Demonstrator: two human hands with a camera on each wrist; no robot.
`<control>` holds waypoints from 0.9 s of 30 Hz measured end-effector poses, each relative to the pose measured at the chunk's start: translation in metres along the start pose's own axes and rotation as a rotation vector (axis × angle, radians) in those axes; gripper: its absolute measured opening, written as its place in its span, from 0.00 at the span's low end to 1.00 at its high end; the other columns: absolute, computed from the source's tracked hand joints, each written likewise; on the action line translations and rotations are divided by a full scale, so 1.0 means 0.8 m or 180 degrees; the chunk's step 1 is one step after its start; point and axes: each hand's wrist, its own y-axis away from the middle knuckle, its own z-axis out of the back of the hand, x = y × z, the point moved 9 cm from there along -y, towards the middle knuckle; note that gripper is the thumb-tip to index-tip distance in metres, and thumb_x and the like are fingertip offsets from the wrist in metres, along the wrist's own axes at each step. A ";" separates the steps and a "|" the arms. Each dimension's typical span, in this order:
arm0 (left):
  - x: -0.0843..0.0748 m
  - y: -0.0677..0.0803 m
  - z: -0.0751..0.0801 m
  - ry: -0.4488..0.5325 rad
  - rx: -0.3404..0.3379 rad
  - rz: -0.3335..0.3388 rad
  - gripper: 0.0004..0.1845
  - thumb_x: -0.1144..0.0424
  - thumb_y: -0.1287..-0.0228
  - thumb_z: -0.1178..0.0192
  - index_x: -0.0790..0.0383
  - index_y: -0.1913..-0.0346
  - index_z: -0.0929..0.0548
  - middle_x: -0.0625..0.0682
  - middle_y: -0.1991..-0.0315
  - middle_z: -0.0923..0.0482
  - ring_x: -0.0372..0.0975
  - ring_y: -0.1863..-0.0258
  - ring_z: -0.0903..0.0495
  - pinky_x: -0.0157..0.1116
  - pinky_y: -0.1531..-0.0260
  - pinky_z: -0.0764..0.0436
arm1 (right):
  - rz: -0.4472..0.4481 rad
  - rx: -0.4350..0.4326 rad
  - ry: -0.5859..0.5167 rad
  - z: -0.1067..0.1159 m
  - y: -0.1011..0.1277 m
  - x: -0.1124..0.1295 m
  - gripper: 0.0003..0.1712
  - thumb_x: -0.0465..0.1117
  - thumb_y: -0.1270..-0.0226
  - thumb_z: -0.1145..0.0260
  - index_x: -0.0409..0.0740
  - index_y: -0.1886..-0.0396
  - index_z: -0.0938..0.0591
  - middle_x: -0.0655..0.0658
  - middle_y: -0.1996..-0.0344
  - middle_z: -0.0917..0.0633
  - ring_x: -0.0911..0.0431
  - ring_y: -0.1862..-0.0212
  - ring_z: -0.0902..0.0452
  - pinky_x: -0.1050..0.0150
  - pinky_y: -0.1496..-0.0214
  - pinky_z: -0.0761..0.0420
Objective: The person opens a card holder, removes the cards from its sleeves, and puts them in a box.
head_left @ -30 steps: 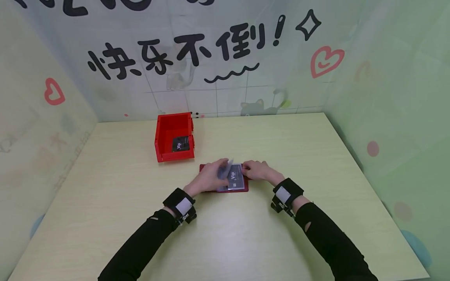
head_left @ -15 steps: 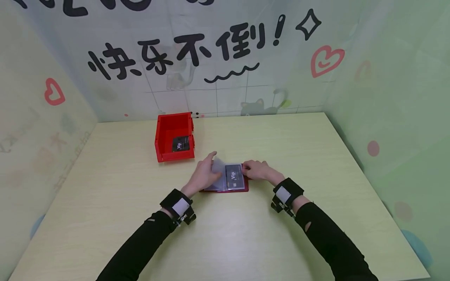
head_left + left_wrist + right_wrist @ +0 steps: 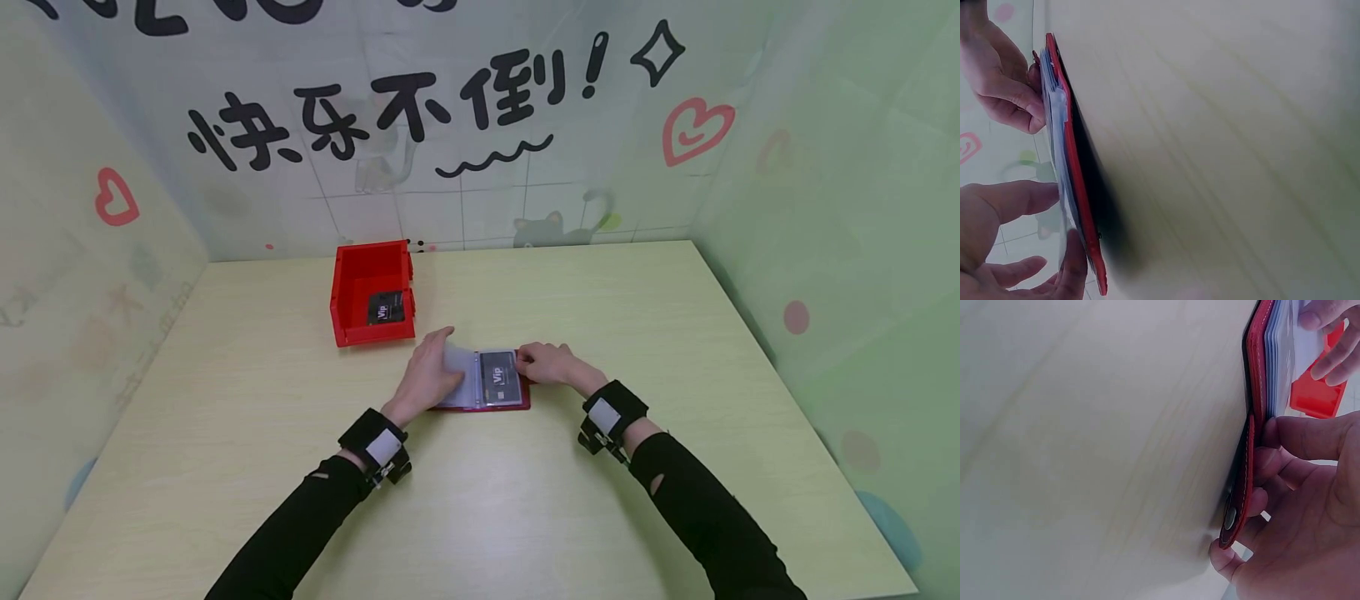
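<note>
Two hands on the open card holder — left hand flat, right hand pinching its edge.

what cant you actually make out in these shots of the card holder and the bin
- Small print on the card in the red card holder: too small in the head view beyond "Vip".
- Left page of the holder: partly covered by the left hand, head view.
- Holder's pages in both wrist views: seen edge-on only, so no card face shows.
- Card in the red bin: lettering too small, head view.
- Right hand fingertips: tucked at the holder's edge, so the grip is unclear.
</note>
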 end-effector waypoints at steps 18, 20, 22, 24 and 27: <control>-0.012 0.005 -0.020 -0.0176 0.0380 -0.0415 0.18 0.76 0.38 0.40 0.69 0.44 0.17 0.61 0.50 0.21 0.48 0.53 0.25 0.46 0.44 0.24 | -0.0007 0.0014 -0.0011 -0.001 -0.001 0.000 0.12 0.44 0.25 0.48 0.46 0.67 0.22 0.49 0.71 0.22 0.51 0.60 0.25 0.40 0.35 0.38; -0.013 0.005 -0.023 -0.0166 0.0455 -0.0442 0.17 0.77 0.38 0.41 0.69 0.46 0.16 0.61 0.51 0.20 0.48 0.54 0.24 0.46 0.45 0.23 | -0.0004 0.0004 -0.0007 -0.001 -0.001 -0.001 0.12 0.44 0.24 0.48 0.46 0.67 0.22 0.49 0.71 0.22 0.51 0.60 0.25 0.40 0.35 0.38; -0.013 0.004 -0.025 -0.0168 0.0516 -0.0422 0.16 0.76 0.37 0.40 0.68 0.46 0.15 0.61 0.52 0.20 0.47 0.55 0.24 0.46 0.45 0.22 | -0.0005 0.0002 -0.0007 -0.002 -0.002 -0.002 0.12 0.44 0.24 0.48 0.46 0.67 0.23 0.49 0.71 0.22 0.51 0.60 0.25 0.40 0.36 0.38; -0.013 0.002 -0.027 -0.0197 0.0552 -0.0410 0.15 0.74 0.36 0.40 0.67 0.46 0.15 0.60 0.52 0.20 0.46 0.55 0.24 0.45 0.46 0.21 | 0.0000 0.0000 -0.0006 -0.002 -0.003 -0.003 0.12 0.44 0.24 0.48 0.46 0.67 0.23 0.48 0.70 0.21 0.51 0.60 0.25 0.41 0.36 0.38; -0.012 -0.003 -0.029 -0.0222 0.0618 -0.0420 0.14 0.68 0.34 0.37 0.67 0.46 0.15 0.59 0.53 0.19 0.45 0.55 0.23 0.44 0.48 0.21 | 0.0004 0.0003 -0.0007 -0.002 -0.003 -0.003 0.11 0.44 0.25 0.48 0.46 0.66 0.22 0.48 0.70 0.21 0.50 0.59 0.25 0.41 0.36 0.38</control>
